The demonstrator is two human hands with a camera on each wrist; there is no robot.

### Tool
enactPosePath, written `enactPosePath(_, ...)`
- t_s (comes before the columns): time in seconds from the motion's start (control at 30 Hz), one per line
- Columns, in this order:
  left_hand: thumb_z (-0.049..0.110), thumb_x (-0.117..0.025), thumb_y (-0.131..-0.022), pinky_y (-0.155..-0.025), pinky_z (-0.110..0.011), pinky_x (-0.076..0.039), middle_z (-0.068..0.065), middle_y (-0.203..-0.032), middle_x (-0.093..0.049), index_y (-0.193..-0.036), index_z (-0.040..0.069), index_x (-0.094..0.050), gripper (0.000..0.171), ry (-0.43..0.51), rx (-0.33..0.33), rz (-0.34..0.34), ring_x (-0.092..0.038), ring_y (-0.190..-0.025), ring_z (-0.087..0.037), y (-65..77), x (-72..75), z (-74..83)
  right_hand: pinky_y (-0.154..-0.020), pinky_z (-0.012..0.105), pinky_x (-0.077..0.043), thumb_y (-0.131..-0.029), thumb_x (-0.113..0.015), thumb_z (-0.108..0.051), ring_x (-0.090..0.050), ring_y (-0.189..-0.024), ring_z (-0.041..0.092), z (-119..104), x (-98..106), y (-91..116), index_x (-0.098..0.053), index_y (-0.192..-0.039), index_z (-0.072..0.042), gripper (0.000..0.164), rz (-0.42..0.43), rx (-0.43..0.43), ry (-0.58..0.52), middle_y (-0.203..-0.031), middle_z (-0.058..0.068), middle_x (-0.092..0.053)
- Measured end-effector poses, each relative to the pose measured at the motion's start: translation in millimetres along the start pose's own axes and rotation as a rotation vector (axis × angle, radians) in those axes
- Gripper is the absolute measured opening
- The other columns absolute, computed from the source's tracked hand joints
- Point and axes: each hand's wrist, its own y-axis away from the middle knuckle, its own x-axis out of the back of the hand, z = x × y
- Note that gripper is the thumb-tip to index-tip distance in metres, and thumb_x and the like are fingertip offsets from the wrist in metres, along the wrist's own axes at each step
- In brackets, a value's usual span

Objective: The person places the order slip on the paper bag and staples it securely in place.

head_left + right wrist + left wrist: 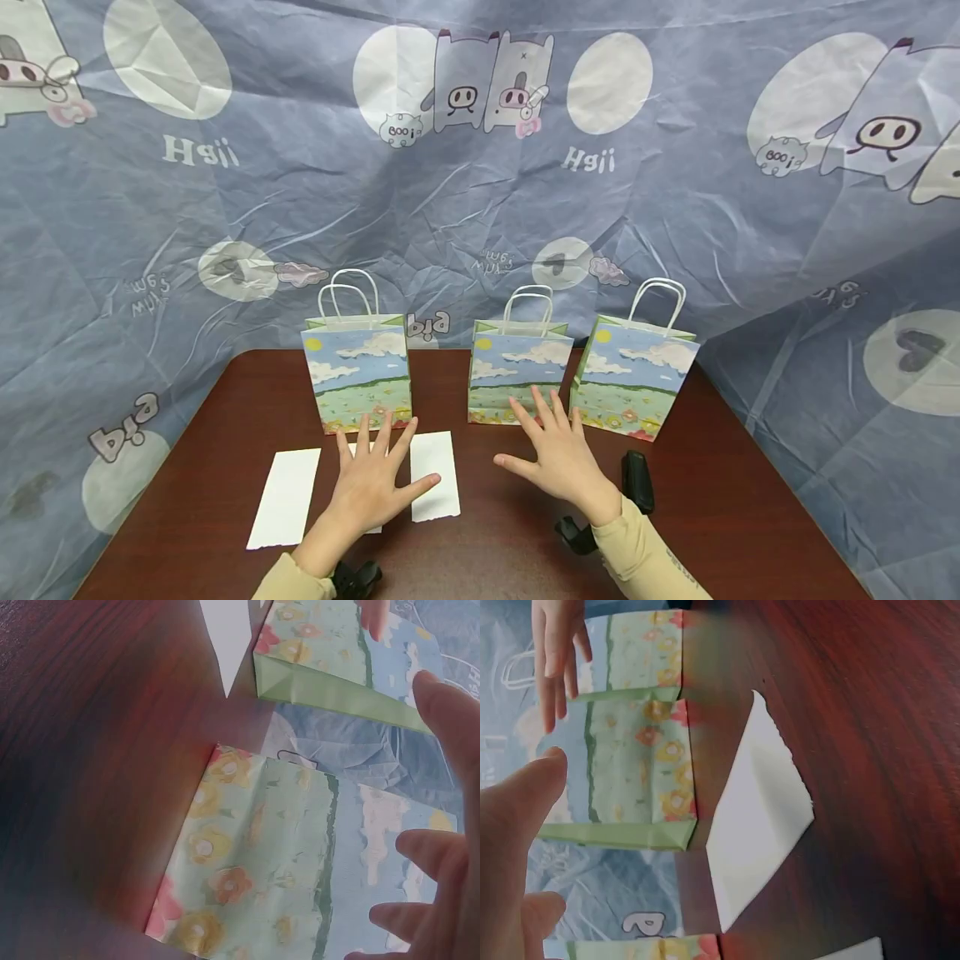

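My left hand (371, 487) hovers with fingers spread over the white paper sheets, holding nothing. Its palm hides most of a middle sheet; a right sheet (435, 454) lies by the thumb, a left sheet (287, 496) beyond the little-finger side. Fingers also spread, my right hand (558, 458) is in the air before the middle paper bag (517, 354) and the right paper bag (637, 375), its grip empty. A third paper bag (360, 375) stands behind the left hand. All three show a printed meadow and sky, with white rope handles.
The dark red-brown table (495, 542) carries everything. Black gear (356, 579) sits at the left wrist, and a black strap-like piece (576, 535) and a black oblong object (637, 481) are at the right wrist. Behind the table hangs a blue-grey cartoon-printed sheet (465, 217).
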Motion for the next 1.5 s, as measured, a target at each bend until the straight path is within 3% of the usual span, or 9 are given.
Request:
enactPosePath(0.2,0.072,-0.048,-0.081,-0.101,-0.070,-0.002,-0.014,-0.153,-0.020,-0.147,0.023,-0.033,0.084,0.036,0.017,0.017,-0.016,-0.135,-0.050,7.1,-3.2,-8.5,-0.104,0.064,-0.016,-0.081,-0.054,-0.067,-0.018,-0.138,0.041,-1,-1,-2,-0.031,-0.148,-0.020,0.084,0.016,0.000,-0.079,-0.152,0.017,-0.022)
enactPosePath(0.47,0.062,-0.058,-0.082,-0.100,-0.069,-0.011,-0.020,-0.146,-0.034,-0.146,0.018,-0.036,0.080,0.103,0.064,0.067,-0.026,-0.133,-0.046,13.2,-9.4,-20.3,-0.103,0.056,-0.027,-0.083,-0.058,-0.062,-0.029,-0.135,0.036,-3,-5,-10,-0.037,-0.145,-0.018,0.079,0.047,0.016,-0.210,-0.148,0.014,-0.032)
enactPosePath(0.67,0.058,-0.060,-0.084,-0.100,-0.067,-0.020,-0.020,-0.145,-0.036,-0.144,0.016,-0.040,0.076,0.116,0.117,0.079,-0.030,-0.132,-0.042,18.2,-15.8,-31.3,-0.101,0.055,-0.032,-0.085,-0.055,-0.061,-0.033,-0.134,0.030,-1,-7,-15,-0.036,-0.145,-0.020,0.075,0.007,-0.002,-0.351,-0.147,0.008,-0.036)
enactPosePath(0.97,0.045,-0.067,-0.084,-0.101,-0.064,-0.022,-0.023,-0.140,-0.041,-0.138,0.009,-0.047,0.068,0.166,0.149,0.100,-0.035,-0.129,-0.043,28.4,-23.8,-45.9,-0.101,0.050,-0.034,-0.088,-0.055,-0.056,-0.035,-0.133,0.023,0,-17,-23,-0.036,-0.145,-0.022,0.069,-0.064,-0.039,-0.548,-0.146,-0.003,-0.036)
enactPosePath(1.2,0.042,-0.067,-0.085,-0.102,-0.062,-0.022,-0.023,-0.139,-0.043,-0.134,0.005,-0.052,0.063,0.165,0.176,0.084,-0.036,-0.128,-0.043,34.1,-31.0,-56.6,-0.098,0.043,-0.040,-0.091,-0.057,-0.047,-0.042,-0.127,0.023,0,-25,-36,-0.039,-0.143,-0.017,0.063,-0.075,-0.037,-0.693,-0.141,0.002,-0.043)
enactPosePath(1.37,0.038,-0.071,-0.083,-0.102,-0.062,-0.021,-0.024,-0.136,-0.046,-0.132,0.002,-0.053,0.064,0.225,0.203,0.131,-0.038,-0.126,-0.044,36.0,-34.9,-65.5,-0.098,0.045,-0.039,-0.093,-0.058,-0.037,-0.040,-0.129,0.027,0,-31,-45,-0.039,-0.142,-0.012,0.058,-0.106,-0.024,-0.841,-0.141,0.009,-0.042)
enactPosePath(1.5,0.038,-0.073,-0.081,-0.103,-0.062,-0.018,-0.023,-0.136,-0.046,-0.132,0.001,-0.052,0.067,0.268,0.220,0.159,-0.039,-0.127,-0.042,36.6,-37.7,-72.4,-0.096,0.041,-0.042,-0.094,-0.058,-0.032,-0.042,-0.127,0.029,-4,-31,-50,-0.040,-0.142,-0.011,0.055,-0.132,-0.026,-0.895,-0.141,0.010,-0.042)
